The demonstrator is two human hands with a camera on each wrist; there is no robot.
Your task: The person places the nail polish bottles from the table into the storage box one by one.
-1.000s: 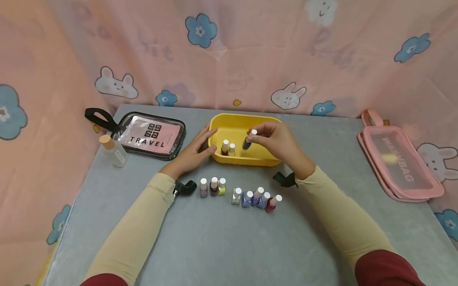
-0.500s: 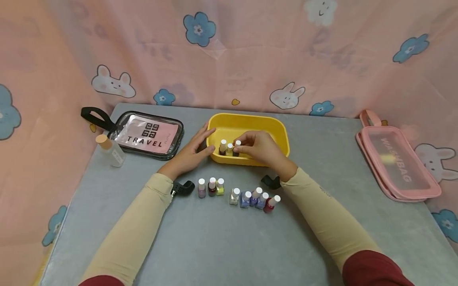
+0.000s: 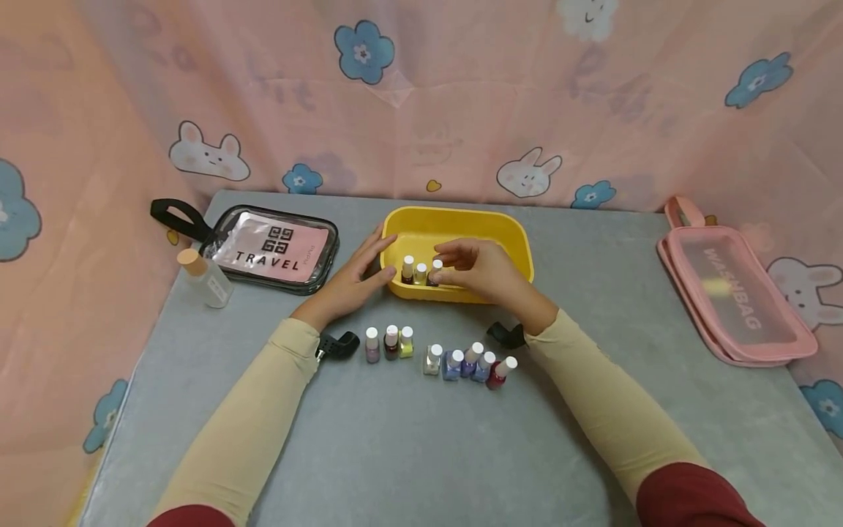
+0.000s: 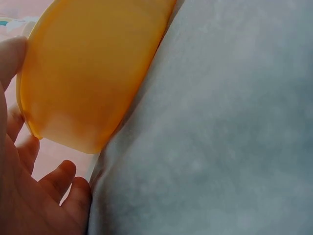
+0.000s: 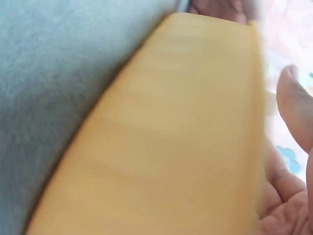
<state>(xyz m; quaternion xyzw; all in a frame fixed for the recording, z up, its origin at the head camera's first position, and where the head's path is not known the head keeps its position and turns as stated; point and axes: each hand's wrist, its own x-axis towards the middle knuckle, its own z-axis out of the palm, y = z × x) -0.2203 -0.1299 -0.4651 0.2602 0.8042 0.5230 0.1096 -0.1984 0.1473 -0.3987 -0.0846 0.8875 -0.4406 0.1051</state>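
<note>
The dark polish bottle (image 3: pixel 437 266) stands in the yellow bin (image 3: pixel 467 294) beside two other white-capped bottles (image 3: pixel 407 269), the right hand (image 3: pixel 486 272) reaching over the rim with thumb and fingers around its cap, though whether they grip it I cannot tell. The left hand (image 3: pixel 349 285) touches the bin's left side, fingers extended. Eight more white-capped bottles (image 3: pixel 391 342) sit on the tabletop (image 3: pixel 408 454), grouped three and five.

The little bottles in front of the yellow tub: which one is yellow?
In the head view, the yellow bottle is at the right end of the group of three, beside a dark bottle. None of the others there is yellow.
</note>
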